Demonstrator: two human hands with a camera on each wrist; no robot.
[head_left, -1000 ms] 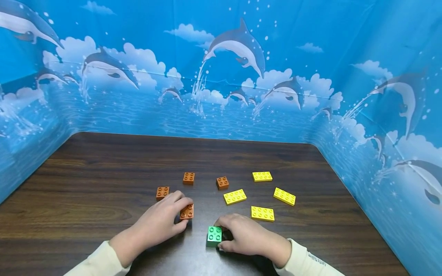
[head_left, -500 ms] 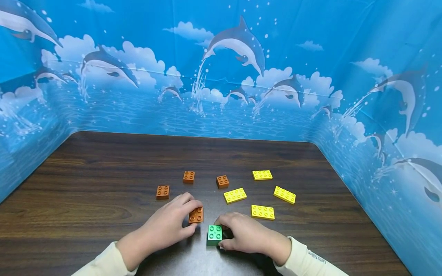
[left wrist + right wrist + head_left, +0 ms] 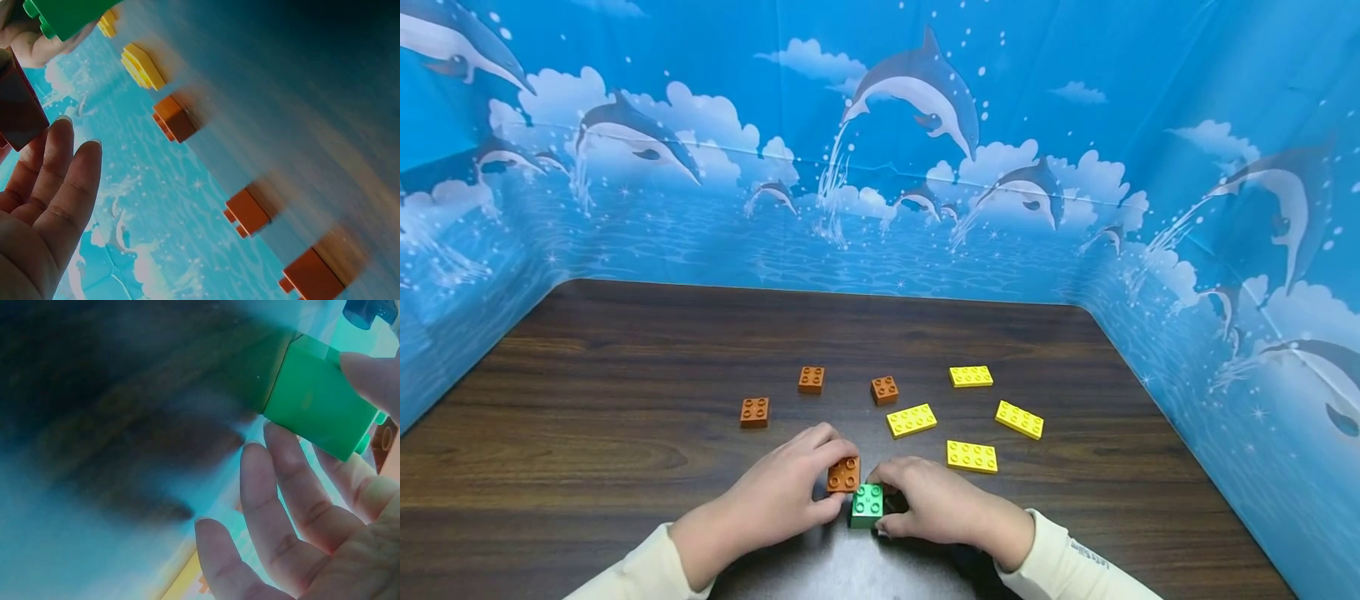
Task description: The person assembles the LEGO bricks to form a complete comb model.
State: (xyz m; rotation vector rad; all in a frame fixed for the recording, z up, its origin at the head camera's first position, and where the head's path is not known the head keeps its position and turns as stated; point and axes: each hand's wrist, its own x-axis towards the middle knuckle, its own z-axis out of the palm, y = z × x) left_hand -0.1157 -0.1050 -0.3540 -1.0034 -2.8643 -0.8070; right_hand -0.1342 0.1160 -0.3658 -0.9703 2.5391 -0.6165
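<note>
My left hand (image 3: 778, 492) pinches a brown 2x2 toy brick (image 3: 844, 475) between thumb and fingers, studs facing up. In the left wrist view this brick (image 3: 20, 103) is dark and held clear of the tabletop. Close on its right, my right hand (image 3: 936, 504) holds a green 2x2 brick (image 3: 868, 504) at the near middle of the table. The right wrist view has the green brick (image 3: 322, 397) between thumb and fingers, its base at the table surface. The two bricks are very close; whether they touch, I cannot tell.
Several other brown bricks (image 3: 755, 412) lie beyond my left hand on the dark wooden table (image 3: 587, 467). Several flat yellow 2x4 bricks (image 3: 972, 457) lie beyond my right hand. A blue dolphin-print curtain (image 3: 880, 258) encloses the table's back and sides.
My left hand has carried the brown brick rightward, from beside the other brown bricks to just by the green one. The right hand has stayed in place with the green brick.
</note>
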